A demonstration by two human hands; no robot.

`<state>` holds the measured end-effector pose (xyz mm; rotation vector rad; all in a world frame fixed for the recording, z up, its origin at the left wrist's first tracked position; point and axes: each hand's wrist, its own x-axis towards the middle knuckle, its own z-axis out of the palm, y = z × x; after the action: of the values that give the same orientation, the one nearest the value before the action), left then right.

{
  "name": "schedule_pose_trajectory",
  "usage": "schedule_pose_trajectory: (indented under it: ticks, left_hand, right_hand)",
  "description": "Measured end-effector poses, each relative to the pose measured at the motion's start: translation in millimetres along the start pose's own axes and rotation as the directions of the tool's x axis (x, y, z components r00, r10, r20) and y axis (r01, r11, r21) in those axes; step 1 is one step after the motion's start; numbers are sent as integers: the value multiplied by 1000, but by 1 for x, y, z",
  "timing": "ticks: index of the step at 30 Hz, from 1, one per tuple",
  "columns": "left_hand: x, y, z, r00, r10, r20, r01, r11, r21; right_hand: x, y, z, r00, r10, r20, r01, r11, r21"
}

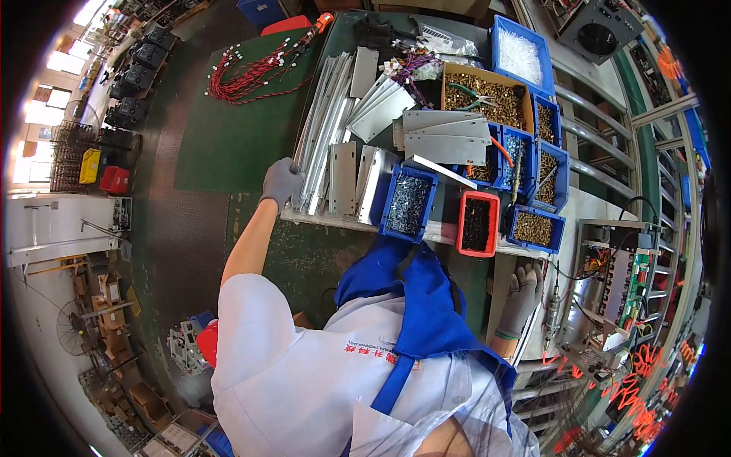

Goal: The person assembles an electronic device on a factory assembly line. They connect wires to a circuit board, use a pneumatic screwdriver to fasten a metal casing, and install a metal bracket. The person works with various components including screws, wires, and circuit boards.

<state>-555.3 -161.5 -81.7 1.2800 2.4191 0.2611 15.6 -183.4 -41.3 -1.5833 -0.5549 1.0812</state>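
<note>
My left hand (282, 183), in a grey glove, is at the near left corner of the table, its fingers curled at the end of the outermost long metal strip (314, 141). Several such silver strips lie side by side there. Flat metal plates (343, 179) rest just right of them. Low on the right, my right hand (524, 298), also gloved, has its fingers stretched out and holds nothing. It is beside a slim power screwdriver (553, 308) by the conveyor's edge.
Along the table's near edge stand a blue bin of screws (409, 204) and a red bin of black parts (477, 223). A cardboard box of brass fittings (499, 95) holds green-handled pliers (472, 95). Red cables (247, 76) lie on the green surface at left. An opened electronic unit (617, 282) stands right.
</note>
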Motion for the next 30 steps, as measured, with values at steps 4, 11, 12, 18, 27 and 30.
schedule_pose_trajectory:
  ticks: [4,11,12,18,27,30]
  left_hand:
    - [7,-13,6,997,59,-50,-66,984,-168]
    - [9,13,9,993,-118,21,118,993,-1]
    - [15,9,8,994,-91,52,93,995,-42]
    - [47,-27,18,956,-49,290,152,926,-346]
    - [8,16,-45,924,165,346,214,525,-824]
    - [28,-29,-18,954,160,255,48,755,-654]
  right_hand:
    - [-3,-2,-3,1000,13,-16,-13,1000,-5]
    - [-12,-3,13,999,30,11,-30,1000,-3]
    - [-13,-1,13,999,32,10,-32,999,3]
    - [-17,0,9,999,39,-16,-39,999,5]
    - [-21,5,11,1000,20,-1,-20,1000,20]
    - [-21,4,17,999,17,43,-19,999,34]
